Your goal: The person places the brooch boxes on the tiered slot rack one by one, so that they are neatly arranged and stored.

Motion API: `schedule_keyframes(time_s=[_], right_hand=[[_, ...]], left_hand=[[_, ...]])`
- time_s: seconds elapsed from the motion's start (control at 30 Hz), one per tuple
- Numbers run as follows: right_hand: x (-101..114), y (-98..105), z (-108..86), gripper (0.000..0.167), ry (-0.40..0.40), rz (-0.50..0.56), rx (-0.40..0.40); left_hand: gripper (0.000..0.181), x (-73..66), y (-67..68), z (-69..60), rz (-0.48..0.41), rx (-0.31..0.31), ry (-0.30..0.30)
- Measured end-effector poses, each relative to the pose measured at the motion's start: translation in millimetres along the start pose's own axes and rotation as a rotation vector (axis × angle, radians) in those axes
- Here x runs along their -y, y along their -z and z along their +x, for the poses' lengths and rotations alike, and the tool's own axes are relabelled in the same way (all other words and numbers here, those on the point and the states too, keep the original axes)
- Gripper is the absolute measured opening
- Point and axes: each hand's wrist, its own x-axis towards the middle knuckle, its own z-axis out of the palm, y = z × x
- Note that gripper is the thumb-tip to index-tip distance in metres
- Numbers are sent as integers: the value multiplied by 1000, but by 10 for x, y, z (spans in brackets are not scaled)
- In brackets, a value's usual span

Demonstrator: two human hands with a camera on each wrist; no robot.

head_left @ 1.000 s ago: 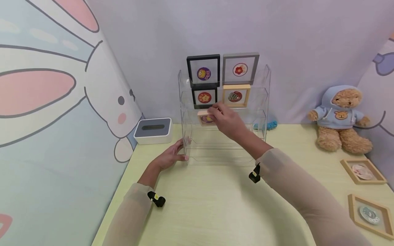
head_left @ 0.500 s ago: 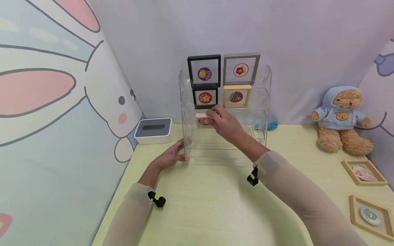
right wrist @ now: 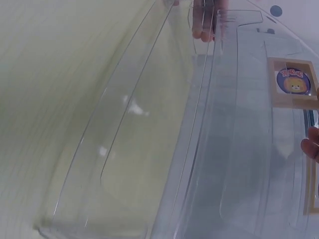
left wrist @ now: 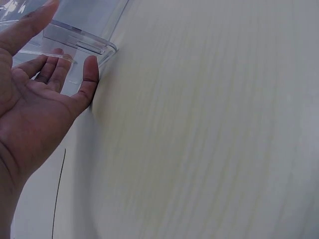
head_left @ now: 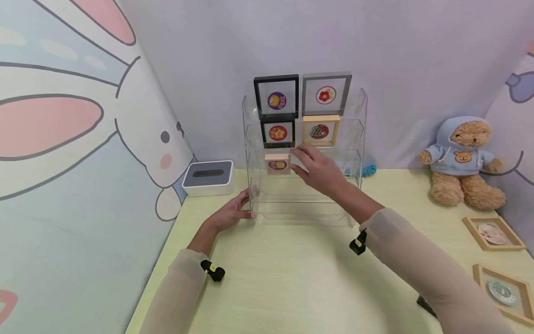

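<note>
The right hand [head_left: 317, 171] has its grip spread, thumb and fingers parted at the right edge of a small wooden frame [head_left: 277, 165]; whether any fingertip touches it is hard to tell. That frame stands at the left of the third tier of a clear rack [head_left: 301, 202]. The left hand [head_left: 229, 214] rests against the rack's left side, fingers apart. Above stand two black frames [head_left: 277, 99], a grey frame [head_left: 326, 95] and a larger wooden frame [head_left: 320, 131]. Left on the desk [head_left: 283, 283] sits a tissue box [head_left: 208, 177]; right, a teddy bear [head_left: 462, 160].
</note>
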Motion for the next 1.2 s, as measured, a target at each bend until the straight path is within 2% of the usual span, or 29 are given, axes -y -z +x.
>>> schedule_keyframes(time_s=[0.13,0.23,0.33,0.67,0.8,0.87,0.93,1.03,1.13,1.2], right_hand=[[-107,218,-172,46,39,3,-26],[-207,381,-337,58,42,8,-30],[-304,557,-530,66,14,3,-24],[-625,1173,-1236,68,-69,-4,-56],[-726,1431,-1531,75,-153,-43,-20],[-772,1560,-1682,71,-206,-59,12],[-820,1680,-1829,59,-250,-68,43],[-888,1828,-2045,50,-290,-72,78],[-943,1944,-2254,59,-294,-84,96],[-957,2011,-2394,58,-309,-97,111]], left_hand=[[102,1,-3,4,-4,0,3],[101,4,-3,2,-9,-2,5],[100,7,0,-4,-14,-3,9],[99,13,20,-2,3,0,7],[101,10,26,-1,14,1,11],[102,9,26,-4,15,0,19],[102,8,25,-9,18,-3,25],[103,14,30,-8,19,-10,28],[103,23,32,0,27,-14,27],[103,28,31,6,33,-13,27]])
